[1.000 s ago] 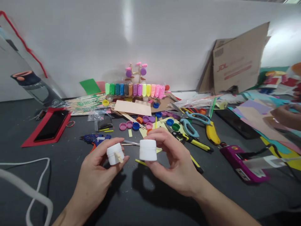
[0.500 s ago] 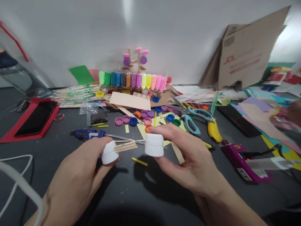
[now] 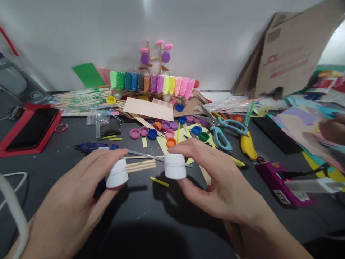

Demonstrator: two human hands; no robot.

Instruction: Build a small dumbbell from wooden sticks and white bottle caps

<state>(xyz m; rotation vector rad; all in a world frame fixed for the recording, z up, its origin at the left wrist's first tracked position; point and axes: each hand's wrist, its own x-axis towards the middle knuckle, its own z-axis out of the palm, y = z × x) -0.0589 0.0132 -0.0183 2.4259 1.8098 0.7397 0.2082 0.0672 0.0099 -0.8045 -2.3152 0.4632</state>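
My left hand (image 3: 78, 190) pinches a white cap (image 3: 117, 174) between thumb and fingers. Several wooden sticks (image 3: 141, 165) reach out from that cap to the right, toward the other hand. In my right hand (image 3: 218, 180) is a second white cap piece (image 3: 175, 166), with a ridge round its middle, held between thumb and fingers. The stick ends and the right cap are a small gap apart. Both pieces are above the dark table (image 3: 151, 223). A short yellow stick (image 3: 159, 181) lies on the table between the hands.
Colored bottle caps (image 3: 152, 133) lie behind the hands, with a blue glue gun (image 3: 94, 147) at left. Blue-handled scissors (image 3: 221, 138), a yellow cutter (image 3: 248, 145) and a purple power strip (image 3: 283, 183) are at right. Another person's hand (image 3: 332, 130) is at the far right edge.
My left hand has shifted slightly left with its cap, and the sticks lie more level. The view has tilted down a little. The other person's hand has moved left over the papers.
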